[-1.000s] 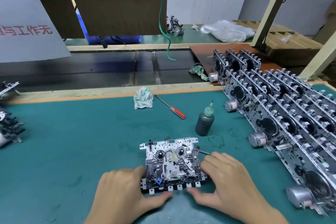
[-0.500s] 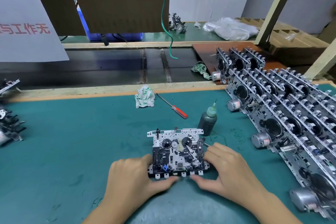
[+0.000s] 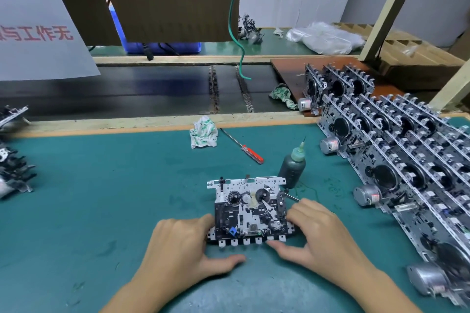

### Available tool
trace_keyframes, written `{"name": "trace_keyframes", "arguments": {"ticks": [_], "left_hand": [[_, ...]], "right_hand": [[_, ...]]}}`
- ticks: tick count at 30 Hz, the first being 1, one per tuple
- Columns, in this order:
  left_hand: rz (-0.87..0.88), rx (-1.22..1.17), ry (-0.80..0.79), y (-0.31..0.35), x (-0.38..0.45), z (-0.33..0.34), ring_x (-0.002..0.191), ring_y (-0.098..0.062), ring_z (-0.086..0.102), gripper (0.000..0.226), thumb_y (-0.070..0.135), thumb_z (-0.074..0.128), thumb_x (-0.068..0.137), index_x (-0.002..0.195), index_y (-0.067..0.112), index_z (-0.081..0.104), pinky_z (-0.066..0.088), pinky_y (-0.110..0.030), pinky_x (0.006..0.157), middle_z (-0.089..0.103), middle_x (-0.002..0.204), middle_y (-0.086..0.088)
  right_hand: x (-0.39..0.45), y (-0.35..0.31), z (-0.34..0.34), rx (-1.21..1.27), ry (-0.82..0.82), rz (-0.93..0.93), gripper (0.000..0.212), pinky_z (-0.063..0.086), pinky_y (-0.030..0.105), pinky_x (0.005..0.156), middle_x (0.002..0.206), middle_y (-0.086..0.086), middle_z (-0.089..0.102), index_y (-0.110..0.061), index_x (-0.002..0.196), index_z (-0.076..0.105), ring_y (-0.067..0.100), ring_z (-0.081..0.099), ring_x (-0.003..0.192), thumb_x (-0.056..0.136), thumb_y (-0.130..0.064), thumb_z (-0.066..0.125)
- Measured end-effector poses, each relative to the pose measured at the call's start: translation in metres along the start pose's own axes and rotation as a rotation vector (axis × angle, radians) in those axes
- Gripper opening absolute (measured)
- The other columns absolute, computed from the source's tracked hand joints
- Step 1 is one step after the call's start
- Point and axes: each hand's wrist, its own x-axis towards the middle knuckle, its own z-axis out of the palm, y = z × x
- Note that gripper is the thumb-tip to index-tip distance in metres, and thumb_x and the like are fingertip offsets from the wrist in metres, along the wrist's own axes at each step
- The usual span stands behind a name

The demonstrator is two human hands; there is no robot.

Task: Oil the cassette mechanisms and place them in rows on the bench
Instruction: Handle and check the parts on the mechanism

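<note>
My left hand (image 3: pixel 183 249) and my right hand (image 3: pixel 320 234) sit on either side of the cassette mechanism (image 3: pixel 250 211), which lies flat on the green bench mat (image 3: pixel 101 198) right in front of me. My left fingers curl against its left edge with the thumb lying along the mat below its near edge; my right fingers curl over its right edge with the thumb reaching in under the row of small white tabs, so both hands grip it between them. Just behind its far right corner stands the dark oil bottle (image 3: pixel 292 168) with a pale green cap and a thin needle tip pointing up; it is very near the mechanism, and I cannot tell whether they touch. Further back lie a screwdriver (image 3: pixel 243 146) with a red handle and, beside it, a crumpled white and green rag (image 3: pixel 203 132). A second rag (image 3: pixel 282 95) lies past the wooden rail on the dark conveyor belt (image 3: pixel 152 94). To my right, rows of mechanisms (image 3: pixel 407 150) stand on edge, packed closely, each row with a silver motor at its left end. At the far left edge of the mat more mechanisms (image 3: pixel 12 173) lie in a loose heap. A green cable (image 3: pixel 236 33) hangs down over the belt. The mechanism I hold has a pale perforated metal plate, two dark round hubs near its far edge, black parts over the middle and a small blue piece near the front.
</note>
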Motion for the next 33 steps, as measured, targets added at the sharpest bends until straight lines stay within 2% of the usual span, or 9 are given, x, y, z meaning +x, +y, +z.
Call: {"name": "trace_keyframes", "arguments": {"ticks": [3, 6, 10, 12, 16, 20, 26, 30, 33], "left_hand": [[-0.104, 0.022, 0.014, 0.007, -0.001, 0.003, 0.026, -0.016, 0.041, 0.063, 0.079, 0.048, 0.059, 0.044, 0.018, 0.042, 0.028, -0.020, 0.031, 0.036, 0.030, 0.003], [-0.154, 0.056, 0.040, 0.011, 0.001, 0.007, 0.024, -0.017, 0.038, 0.062, 0.074, 0.048, 0.060, 0.041, 0.015, 0.044, 0.024, -0.020, 0.031, 0.033, 0.028, 0.000], [-0.089, 0.022, 0.015, 0.002, 0.001, 0.006, 0.026, -0.018, 0.041, 0.070, 0.081, 0.041, 0.066, 0.043, 0.015, 0.046, 0.028, -0.020, 0.032, 0.035, 0.029, 0.002], [-0.071, -0.009, -0.025, -0.002, 0.002, 0.003, 0.028, -0.015, 0.042, 0.076, 0.089, 0.037, 0.061, 0.046, 0.016, 0.047, 0.034, -0.022, 0.031, 0.038, 0.031, 0.005], [-0.064, -0.032, -0.052, 0.000, 0.002, 0.000, 0.029, -0.013, 0.042, 0.073, 0.091, 0.042, 0.053, 0.047, 0.018, 0.046, 0.035, -0.022, 0.031, 0.038, 0.032, 0.005], [-0.041, -0.050, 0.004, 0.006, 0.001, 0.000, 0.028, -0.012, 0.042, 0.060, 0.087, 0.045, 0.053, 0.058, 0.030, 0.027, 0.031, -0.019, 0.032, 0.038, 0.031, 0.004], [0.001, -0.032, -0.029, 0.006, -0.002, 0.000, 0.028, -0.010, 0.042, 0.063, 0.084, 0.047, 0.054, 0.049, 0.021, 0.046, 0.029, -0.015, 0.032, 0.039, 0.032, 0.007], [-0.092, 0.003, -0.035, 0.007, -0.005, 0.002, 0.029, -0.011, 0.043, 0.063, 0.085, 0.046, 0.053, 0.050, 0.023, 0.050, 0.034, -0.023, 0.030, 0.040, 0.032, 0.003], [-0.111, 0.003, -0.002, 0.009, -0.003, 0.003, 0.029, -0.014, 0.044, 0.060, 0.083, 0.048, 0.054, 0.050, 0.023, 0.049, 0.031, -0.020, 0.032, 0.039, 0.032, 0.001]], "right_hand": [[0.001, 0.000, 0.002, 0.019, 0.000, 0.006, 0.045, 0.033, 0.023, 0.059, 0.060, -0.004, 0.047, -0.013, 0.060, 0.051, 0.016, 0.043, 0.059, 0.075, -0.055, 0.059], [0.000, 0.001, 0.001, 0.071, -0.013, -0.004, 0.050, 0.034, 0.023, 0.059, 0.061, -0.005, 0.046, -0.011, 0.060, 0.052, 0.015, 0.041, 0.060, 0.070, -0.059, 0.063], [-0.001, 0.001, 0.001, 0.044, -0.006, -0.021, 0.050, 0.037, 0.025, 0.058, 0.060, -0.006, 0.045, -0.013, 0.059, 0.050, 0.014, 0.041, 0.059, 0.074, -0.060, 0.060], [-0.002, -0.001, 0.004, 0.006, 0.023, -0.017, 0.048, 0.035, 0.025, 0.057, 0.059, -0.005, 0.045, -0.013, 0.059, 0.051, 0.015, 0.041, 0.057, 0.077, -0.058, 0.057], [-0.001, -0.003, 0.005, -0.025, 0.063, -0.002, 0.048, 0.030, 0.022, 0.057, 0.057, -0.005, 0.044, -0.014, 0.058, 0.050, 0.014, 0.041, 0.055, 0.075, -0.058, 0.056], [-0.002, -0.003, 0.004, -0.063, 0.059, 0.001, 0.050, 0.028, 0.023, 0.058, 0.058, -0.006, 0.044, -0.014, 0.059, 0.050, 0.015, 0.041, 0.055, 0.075, -0.061, 0.053], [-0.001, -0.009, 0.007, -0.091, 0.121, 0.078, 0.056, 0.026, 0.024, 0.057, 0.052, -0.007, 0.041, -0.016, 0.053, 0.045, 0.011, 0.034, 0.052, 0.069, -0.069, 0.054], [-0.001, 0.000, 0.004, -0.026, 0.062, -0.048, 0.048, 0.031, 0.023, 0.060, 0.059, -0.004, 0.045, -0.014, 0.060, 0.049, 0.016, 0.041, 0.056, 0.074, -0.060, 0.058], [-0.001, 0.003, 0.002, -0.083, 0.061, -0.101, 0.048, 0.035, 0.025, 0.063, 0.058, -0.003, 0.048, -0.013, 0.059, 0.053, 0.018, 0.045, 0.055, 0.079, -0.056, 0.056]]}}
